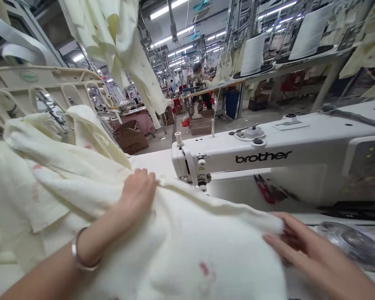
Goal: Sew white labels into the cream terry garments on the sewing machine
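Note:
A large piece of cream fabric [181, 241] with faint pink prints stretches between my two hands in front of the sewing machine [246, 141]. My left hand [139, 189] is closed over its upper edge, left of the needle area, with a silver bangle on the wrist. At the right end, my right hand [296, 239] pinches the fabric's corner between thumb and fingers. The cloth hides the needle plate and most of the tabletop in front. More cream cloth [78, 162] lies draped at the left, running up to my left hand.
Red-handled thread snips [264, 189] lie under the machine arm. A clear round container [353, 243] sits beyond my right hand. Cream pieces hang overhead [112, 37]. A beige plastic rack [43, 81] stands at the left, and thread cones [253, 54] stand behind the machine.

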Demonstrator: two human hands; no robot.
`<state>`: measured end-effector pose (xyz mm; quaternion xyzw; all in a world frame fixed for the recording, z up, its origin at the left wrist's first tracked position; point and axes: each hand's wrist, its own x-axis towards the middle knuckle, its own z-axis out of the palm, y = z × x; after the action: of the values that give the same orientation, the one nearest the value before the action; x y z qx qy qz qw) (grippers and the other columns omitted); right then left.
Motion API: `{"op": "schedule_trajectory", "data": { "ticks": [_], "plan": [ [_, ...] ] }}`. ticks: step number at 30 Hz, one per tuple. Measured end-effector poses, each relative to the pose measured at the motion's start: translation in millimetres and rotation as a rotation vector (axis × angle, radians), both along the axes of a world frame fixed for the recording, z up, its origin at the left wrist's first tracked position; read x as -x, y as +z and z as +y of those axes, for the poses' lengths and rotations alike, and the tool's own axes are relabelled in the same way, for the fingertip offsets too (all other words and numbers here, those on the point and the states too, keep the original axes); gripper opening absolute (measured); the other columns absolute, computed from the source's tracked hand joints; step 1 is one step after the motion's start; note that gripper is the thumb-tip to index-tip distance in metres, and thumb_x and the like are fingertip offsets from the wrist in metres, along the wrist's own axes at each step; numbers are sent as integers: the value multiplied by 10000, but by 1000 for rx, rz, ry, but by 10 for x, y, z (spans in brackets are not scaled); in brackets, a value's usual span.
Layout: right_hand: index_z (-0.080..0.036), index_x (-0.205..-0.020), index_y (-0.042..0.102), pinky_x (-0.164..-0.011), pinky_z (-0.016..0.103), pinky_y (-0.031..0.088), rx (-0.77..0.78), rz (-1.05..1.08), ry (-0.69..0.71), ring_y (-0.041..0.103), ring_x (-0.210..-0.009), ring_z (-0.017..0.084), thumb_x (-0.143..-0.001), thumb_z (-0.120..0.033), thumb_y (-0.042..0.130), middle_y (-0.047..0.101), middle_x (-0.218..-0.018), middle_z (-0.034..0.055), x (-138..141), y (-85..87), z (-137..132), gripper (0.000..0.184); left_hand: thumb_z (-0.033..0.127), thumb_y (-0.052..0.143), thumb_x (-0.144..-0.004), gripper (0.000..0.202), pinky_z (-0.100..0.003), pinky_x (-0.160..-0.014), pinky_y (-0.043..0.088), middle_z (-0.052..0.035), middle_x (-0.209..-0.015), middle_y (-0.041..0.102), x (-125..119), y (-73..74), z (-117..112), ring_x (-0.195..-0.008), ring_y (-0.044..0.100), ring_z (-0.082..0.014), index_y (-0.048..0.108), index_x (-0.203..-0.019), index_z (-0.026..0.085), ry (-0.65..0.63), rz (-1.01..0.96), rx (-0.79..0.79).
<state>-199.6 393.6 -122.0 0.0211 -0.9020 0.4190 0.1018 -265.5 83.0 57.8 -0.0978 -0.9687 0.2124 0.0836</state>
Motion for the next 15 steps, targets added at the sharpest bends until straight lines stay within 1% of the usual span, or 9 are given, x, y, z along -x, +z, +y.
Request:
{"op": "schedule_trajectory", "data": {
  "ticks": [1, 2, 4, 5, 7, 8, 11, 13, 15],
  "plan": [
    [-173, -1191, 594, -649, 364, 562, -118, 173, -39, 666, -868, 283, -871, -505, 436, 688, -991, 109, 49, 20, -131, 488, 118, 481, -856, 180, -387, -755, 480, -178, -924, 683, 9, -206, 25, -894, 643, -288, 654, -890, 84, -38, -35, 8],
    [-162, -1170, 598, -689, 379, 555, -246, 378, -64, 658, -886, 277, -901, -439, 396, 685, -980, 111, 80, 32, -296, 437, 60, 471, -840, 227, -392, -842, 475, -184, -1037, 674, -15, -422, 55, -990, 627, -277, 653, -976, 78, -80, -67, 9],
    [-152, -1162, 591, -788, 350, 529, -482, 661, 34, 625, -1016, 241, -925, -305, 398, 657, -1120, 103, 108, 21, -650, 343, 58, 507, -831, 350, -335, -953, 457, -111, -1212, 638, -126, -850, 102, -1116, 590, -217, 618, -1151, 147, -201, -173, -5],
    [-156, -1142, 599, -820, 325, 514, -572, 755, 121, 604, -1066, 219, -929, -266, 395, 641, -1172, 88, 121, 0, -806, 316, 100, 541, -832, 388, -356, -986, 448, -104, -1269, 610, -183, -1043, 109, -1172, 561, -233, 589, -1213, 159, -246, -213, -12],
    [-140, -1140, 605, -849, 321, 496, -700, 820, 231, 576, -1124, 210, -940, -243, 374, 617, -1229, 82, 177, -46, -1039, 323, 261, 568, -863, 529, -515, -1011, 418, -143, -1412, 472, -216, -1342, 72, -1284, 450, -337, 447, -1370, 169, -291, -232, -79],
    [-122, -1142, 606, -861, 346, 489, -726, 821, 228, 573, -1130, 224, -949, -241, 352, 615, -1230, 97, 222, -61, -1117, 341, 306, 573, -864, 585, -564, -1001, 409, -157, -1440, 432, -167, -1437, 29, -1304, 413, -372, 396, -1406, 173, -263, -225, -122],
    [-48, -1148, 597, -912, 444, 455, -719, 755, 115, 556, -1147, 291, -950, -194, 336, 607, -1216, 176, 350, -61, -1294, 359, 300, 518, -896, 569, -601, -949, 424, -231, -1408, 437, 239, -1506, -148, -1294, 400, -421, 368, -1409, 103, -124, -187, -213],
    [-37, -1150, 597, -974, 453, 424, -655, 721, 92, 529, -1182, 301, -923, -135, 370, 595, -1229, 189, 349, -69, -1458, 335, 262, 451, -921, 494, -584, -904, 451, -298, -1326, 477, 592, -1433, -256, -1253, 436, -433, 410, -1346, 13, -65, -170, -244],
    [-62, -1160, 601, -1048, 410, 381, -528, 753, 134, 527, -1187, 271, -910, -121, 394, 613, -1219, 146, 254, -141, -1679, 330, 191, 404, -919, 406, -565, -893, 455, -316, -1295, 481, 837, -1338, -324, -1233, 455, -421, 461, -1273, -1, -53, -168, -284]
  ]
}}
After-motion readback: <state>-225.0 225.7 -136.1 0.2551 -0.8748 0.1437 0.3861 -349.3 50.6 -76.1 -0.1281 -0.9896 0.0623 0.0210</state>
